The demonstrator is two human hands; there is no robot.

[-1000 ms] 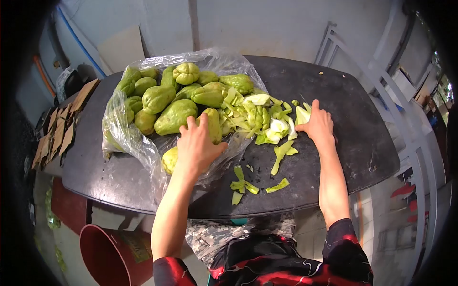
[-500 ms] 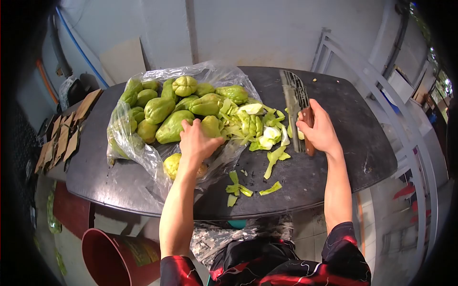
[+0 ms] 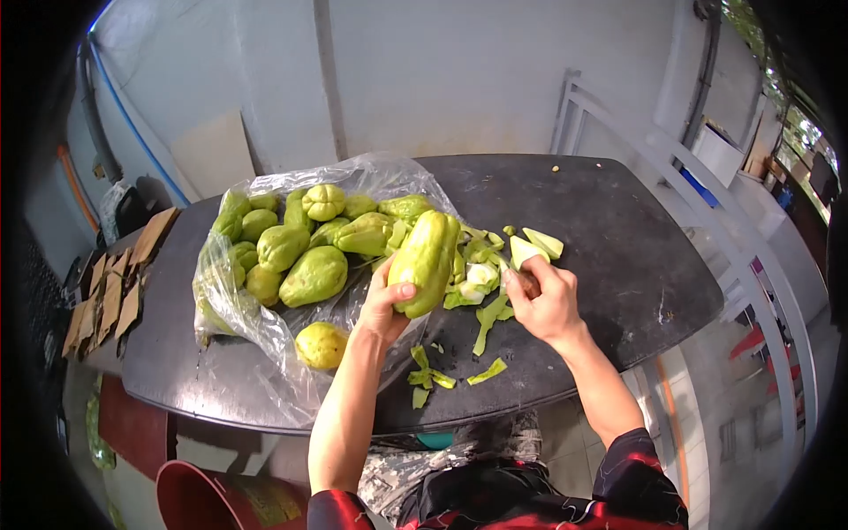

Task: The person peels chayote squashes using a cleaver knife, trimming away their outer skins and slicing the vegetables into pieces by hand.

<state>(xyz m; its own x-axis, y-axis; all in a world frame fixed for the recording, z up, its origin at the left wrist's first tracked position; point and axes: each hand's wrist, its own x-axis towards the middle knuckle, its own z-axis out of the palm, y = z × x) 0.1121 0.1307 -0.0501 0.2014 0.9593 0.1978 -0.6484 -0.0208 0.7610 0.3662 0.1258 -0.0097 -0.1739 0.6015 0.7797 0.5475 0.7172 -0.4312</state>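
Note:
My left hand [image 3: 385, 305] is wrapped round a large green chayote [image 3: 426, 263], held up above the table and tilted. To its right, my right hand [image 3: 543, 299] is closed on the brown handle of the knife [image 3: 530, 284]; the blade can hardly be made out. Pale cut pieces [image 3: 543, 243] lie just beyond that hand. Peelings [image 3: 481, 278] are heaped between and behind the hands, with a few strips [image 3: 488, 371] nearer the front edge. Several whole chayotes [image 3: 314, 276] rest on a clear plastic bag [image 3: 265, 340], and a yellowish one [image 3: 321, 345] lies left of my left wrist.
The dark table [image 3: 609, 212] has rounded edges. A red bin [image 3: 199, 499] stands on the floor at the front left. Cardboard pieces [image 3: 115, 283] are stacked at the left, and a grey metal railing [image 3: 707, 194] runs along the right side.
My left hand has picked up a chayote from the bag and raised it to the right. The knife, upright half a second ago, has been turned and brought closer to the chayote.

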